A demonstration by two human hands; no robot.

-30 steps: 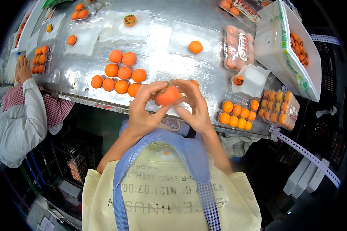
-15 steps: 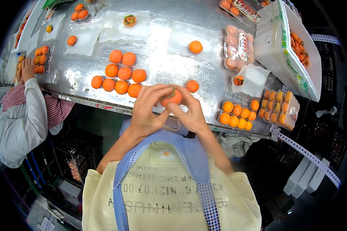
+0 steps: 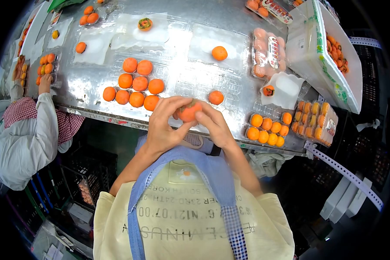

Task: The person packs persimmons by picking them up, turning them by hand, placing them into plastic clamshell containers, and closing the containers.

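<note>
Between my hands, above the table's front edge, is an orange persimmon (image 3: 190, 112). My left hand (image 3: 164, 123) curls around its left side with thumb below. The fingers of my right hand (image 3: 214, 125) press on its right side. Just beyond my left hand, several persimmons (image 3: 140, 82) sit in rows in a clear plastic tray (image 3: 162, 71). A second clear tray (image 3: 229, 82) lies beyond my right hand, with a single persimmon (image 3: 216, 97) at its front.
A filled, lidded pack (image 3: 268, 52) and a white foam box (image 3: 329, 65) of fruit stand at the right. Near the front edge is a tray of orange fruit (image 3: 268, 130). Cushioned white liners (image 3: 138, 37) lie farther back. A co-worker's hand (image 3: 44, 83) touches a tray at the left.
The persimmon has turned in my fingers, and its leafy top now faces more to the left. At the left, the co-worker's hands have moved apart.
</note>
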